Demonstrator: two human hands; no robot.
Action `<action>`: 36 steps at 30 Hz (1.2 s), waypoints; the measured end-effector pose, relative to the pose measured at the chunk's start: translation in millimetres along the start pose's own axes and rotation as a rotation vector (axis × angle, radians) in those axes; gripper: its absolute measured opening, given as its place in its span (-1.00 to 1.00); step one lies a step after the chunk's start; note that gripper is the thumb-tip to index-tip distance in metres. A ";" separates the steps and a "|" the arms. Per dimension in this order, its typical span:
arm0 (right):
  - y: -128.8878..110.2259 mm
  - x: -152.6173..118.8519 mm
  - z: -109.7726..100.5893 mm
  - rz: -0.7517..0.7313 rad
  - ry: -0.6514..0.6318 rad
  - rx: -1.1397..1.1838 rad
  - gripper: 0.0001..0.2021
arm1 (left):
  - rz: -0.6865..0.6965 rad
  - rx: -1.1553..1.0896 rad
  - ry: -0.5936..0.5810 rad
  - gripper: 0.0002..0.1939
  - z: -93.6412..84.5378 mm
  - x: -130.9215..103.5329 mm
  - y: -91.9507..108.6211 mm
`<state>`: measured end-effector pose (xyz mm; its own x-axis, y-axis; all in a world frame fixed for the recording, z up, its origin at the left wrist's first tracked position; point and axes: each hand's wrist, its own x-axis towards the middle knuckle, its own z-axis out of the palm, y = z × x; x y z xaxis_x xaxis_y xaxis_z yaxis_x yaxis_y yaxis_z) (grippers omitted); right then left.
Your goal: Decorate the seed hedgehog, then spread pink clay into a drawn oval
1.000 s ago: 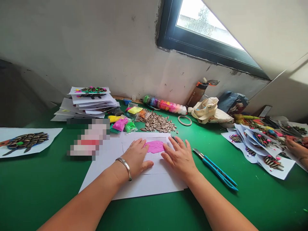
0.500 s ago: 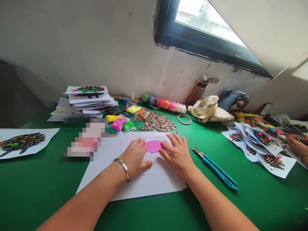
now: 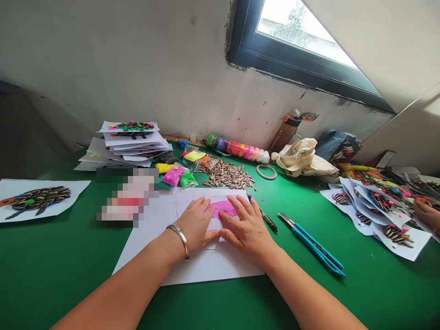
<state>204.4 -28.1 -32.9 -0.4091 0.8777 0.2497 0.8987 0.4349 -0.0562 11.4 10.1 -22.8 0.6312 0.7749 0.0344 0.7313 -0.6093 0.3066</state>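
Note:
A flat patch of pink clay (image 3: 223, 208) lies on white paper (image 3: 192, 273) in front of me. My left hand (image 3: 195, 224), with a silver bangle at the wrist, rests on the paper with its fingertips at the clay's left edge. Over the clay's right part lies my right hand (image 3: 245, 224), fingers spread, covering some of it. The two thumbs nearly meet below the clay. Neither hand grips anything. A black pen (image 3: 268, 220) is just right of my right hand, and a blue utility knife (image 3: 318, 247) lies farther right.
Sunflower seeds (image 3: 228, 175), bagged clay (image 3: 173, 175) and a tape roll (image 3: 266, 172) lie behind the paper. Paper stacks with seed pictures stand at the back left (image 3: 132, 149) and right (image 3: 378, 206). Another person's hand (image 3: 427, 213) shows at the right edge.
My right hand has moved left over the clay, closer to my left hand. The black pen beside it has come into view. The whole view has shifted slightly.

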 end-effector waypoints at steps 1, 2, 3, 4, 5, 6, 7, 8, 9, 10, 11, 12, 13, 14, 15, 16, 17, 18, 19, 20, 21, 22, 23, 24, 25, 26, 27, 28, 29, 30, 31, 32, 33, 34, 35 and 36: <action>-1.9 0.6 -1.2 0.007 -0.012 0.000 -0.62 | 0.002 0.009 -0.007 -0.51 -0.4 0.0 0.2; -2.8 1.0 -2.1 0.022 -0.015 0.000 -0.63 | 0.004 0.014 -0.013 -0.51 -0.8 0.0 0.4; -2.9 1.4 -2.8 0.039 -0.015 -0.001 -0.63 | 0.005 0.017 -0.021 -0.51 -1.2 0.0 0.6; -2.4 1.6 -3.1 0.053 -0.014 -0.003 -0.63 | 0.004 0.018 -0.027 -0.50 -1.5 0.0 0.8; -1.6 1.6 -3.3 0.065 -0.012 -0.006 -0.64 | 0.001 0.018 -0.034 -0.49 -1.8 0.0 1.0; -0.7 1.5 -3.1 0.075 -0.008 -0.011 -0.64 | -0.003 0.018 -0.039 -0.48 -2.0 0.1 1.2; 0.1 1.2 -2.8 0.083 -0.002 -0.018 -0.65 | -0.008 0.017 -0.041 -0.47 -2.1 0.1 1.4; 0.8 0.9 -2.3 0.089 0.008 -0.026 -0.66 | -0.012 0.014 -0.039 -0.46 -2.1 0.2 1.5; 1.3 0.4 -1.8 0.093 0.019 -0.037 -0.66 | -0.015 0.007 -0.031 -0.47 -2.0 0.1 1.6; 1.7 -0.1 -1.2 0.095 0.031 -0.048 -0.67 | -0.016 -0.002 -0.020 -0.48 -1.8 0.1 1.7; 2.0 -0.6 -0.6 0.096 0.042 -0.061 -0.67 | -0.018 -0.012 -0.011 -0.49 -1.6 0.0 1.7; 2.3 -1.2 -0.1 0.097 0.050 -0.071 -0.67 | -0.019 -0.021 -0.005 -0.49 -1.4 -0.2 1.6; 2.6 -1.8 0.3 0.099 0.055 -0.080 -0.67 | -0.023 -0.026 -0.007 -0.49 -1.3 -0.3 1.5; 3.1 -2.3 0.5 0.104 0.057 -0.086 -0.67 | -0.027 -0.028 -0.013 -0.48 -1.2 -0.5 1.4; 3.6 -2.8 0.6 0.111 0.057 -0.090 -0.67 | -0.029 -0.029 -0.021 -0.47 -1.0 -0.6 1.2; 4.2 -3.2 0.5 0.119 0.055 -0.094 -0.67 | -0.030 -0.030 -0.025 -0.46 -0.8 -0.6 1.0; 4.9 -3.6 0.4 0.125 0.055 -0.098 -0.67 | -0.030 -0.034 -0.024 -0.46 -0.6 -0.7 0.8; 5.7 -4.0 0.2 0.130 0.057 -0.102 -0.67 | -0.028 -0.039 -0.018 -0.46 -0.3 -0.7 0.5; 6.6 -4.4 0.0 0.132 0.062 -0.107 -0.68 | -0.026 -0.044 -0.009 -0.47 0.1 -0.6 0.2; 7.6 -4.8 -0.2 0.134 0.067 -0.112 -0.68 | -0.025 -0.047 -0.001 -0.48 0.5 -0.6 -0.1; 8.7 -5.3 -0.4 0.136 0.073 -0.116 -0.68 | -0.025 -0.047 0.003 -0.49 0.9 -0.6 -0.5; 9.9 -5.9 -0.6 0.139 0.078 -0.120 -0.69 | -0.025 -0.045 0.004 -0.49 1.4 -0.5 -0.8; 11.2 -6.5 -0.8 0.145 0.080 -0.122 -0.69 | -0.026 -0.042 0.003 -0.48 1.8 -0.5 -1.0; 12.6 -7.2 -0.9 0.152 0.080 -0.123 -0.69 | -0.028 -0.038 -0.001 -0.47 2.1 -0.4 -1.3; 14.0 -7.9 -0.8 0.160 0.079 -0.124 -0.68 | -0.029 -0.034 -0.006 -0.46 2.5 -0.3 -1.4; 15.4 -8.5 -0.6 0.167 0.079 -0.124 -0.69 | -0.029 -0.029 -0.013 -0.44 2.7 -0.2 -1.6; 16.5 -9.0 -0.2 0.172 0.081 -0.123 -0.69 | -0.026 -0.026 -0.018 -0.43 3.0 -0.1 -1.7; 17.3 -9.2 0.3 0.176 0.087 -0.122 -0.69 | -0.024 -0.026 -0.019 -0.42 3.1 -0.1 -1.7; 17.6 -9.0 1.1 0.174 0.097 -0.121 -0.70 | -0.021 -0.027 -0.016 -0.42 3.2 -0.1 -1.6; 17.1 -8.3 1.9 0.167 0.108 -0.121 -0.69 | -0.020 -0.030 -0.009 -0.43 3.3 -0.1 -1.5; 16.0 -7.2 2.9 0.155 0.116 -0.121 -0.68 | -0.020 -0.033 -0.001 -0.44 3.2 -0.1 -1.4; 14.2 -5.6 3.8 0.139 0.116 -0.120 -0.66 | -0.021 -0.036 0.007 -0.45 3.1 -0.2 -1.1; 12.0 -3.7 4.6 0.119 0.107 -0.117 -0.65 | -0.021 -0.036 0.011 -0.47 2.9 -0.3 -0.9; 9.7 -1.6 5.2 0.102 0.092 -0.114 -0.64 | -0.020 -0.035 0.012 -0.48 2.6 -0.4 -0.6; 7.4 0.4 5.6 0.090 0.076 -0.111 -0.63 | -0.018 -0.033 0.010 -0.49 2.3 -0.4 -0.4; 5.5 2.1 5.7 0.085 0.063 -0.109 -0.63 | -0.016 -0.032 0.007 -0.49 2.1 -0.5 -0.3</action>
<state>207.6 -22.8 -38.2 -0.3229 0.8945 0.3092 0.9430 0.3317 0.0250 11.4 9.6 -24.9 0.6174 0.7858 0.0360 0.7326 -0.5911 0.3375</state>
